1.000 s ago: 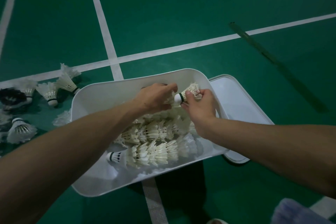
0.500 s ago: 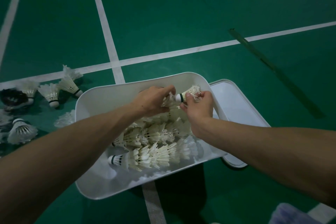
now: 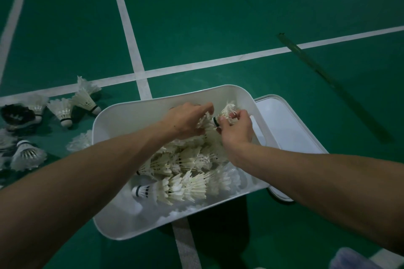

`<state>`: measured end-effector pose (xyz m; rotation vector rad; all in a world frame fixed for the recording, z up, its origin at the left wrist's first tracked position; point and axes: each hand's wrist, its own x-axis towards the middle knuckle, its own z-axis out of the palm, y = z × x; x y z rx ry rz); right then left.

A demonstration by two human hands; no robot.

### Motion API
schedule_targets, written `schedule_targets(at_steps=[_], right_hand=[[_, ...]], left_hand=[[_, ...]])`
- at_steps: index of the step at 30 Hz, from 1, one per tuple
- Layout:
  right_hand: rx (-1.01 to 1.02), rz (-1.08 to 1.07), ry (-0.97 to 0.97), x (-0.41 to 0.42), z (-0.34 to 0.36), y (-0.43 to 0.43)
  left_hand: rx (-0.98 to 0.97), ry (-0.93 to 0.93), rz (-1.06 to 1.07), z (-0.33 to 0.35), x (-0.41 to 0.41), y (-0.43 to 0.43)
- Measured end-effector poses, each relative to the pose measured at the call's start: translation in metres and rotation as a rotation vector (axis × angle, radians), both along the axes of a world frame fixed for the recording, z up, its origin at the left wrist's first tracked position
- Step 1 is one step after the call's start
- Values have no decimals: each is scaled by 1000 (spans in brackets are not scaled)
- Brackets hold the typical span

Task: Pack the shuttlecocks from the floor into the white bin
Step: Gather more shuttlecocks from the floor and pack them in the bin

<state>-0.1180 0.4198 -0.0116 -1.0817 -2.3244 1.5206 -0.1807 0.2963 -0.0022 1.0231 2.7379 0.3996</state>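
The white bin [image 3: 113, 214] sits on the green court floor, holding rows of nested white shuttlecocks [image 3: 183, 183]. Both my hands are inside its far end. My right hand [image 3: 237, 131] pinches a shuttlecock [image 3: 226, 112] with a black-banded cork that points left. My left hand [image 3: 185, 119] grips the feathered end of a row of shuttlecocks [image 3: 204, 124] right beside that cork. Several loose shuttlecocks [image 3: 63, 111] lie on the floor to the left of the bin.
The bin's white lid [image 3: 282, 124] lies flat on the floor against its right side. White court lines [image 3: 140, 72] cross behind the bin. A dark strip [image 3: 323, 72] runs diagonally at the right. A dark shuttlecock [image 3: 16, 114] lies far left.
Both hands have stayed at the bin's far end; the right hand has brought its shuttlecock's cork closer to the row held by the left hand.
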Motion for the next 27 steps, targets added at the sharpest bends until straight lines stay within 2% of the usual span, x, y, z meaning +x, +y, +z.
schedule_targets(at_steps=[6,10,13,16,19,23,27], right_hand=[[-69,136,-116,0,-6,3],[-146,189,-125,-2,-4,11],[-163,252,-136,0,-1,16],[-94,273,-145,4,1,17],[38,339,-128,12,6,19],[141,407,-129,14,10,19],[265,513,-226,9,9,18]], left_hand=[[14,-29,-16,2,4,4],[144,-104,14,23,8,-10],[188,-71,52,34,18,-37],[103,-30,135,32,33,-71],[-14,-68,162,22,44,-92],[-27,-30,165,13,41,-87],[-54,30,209,4,30,-80]])
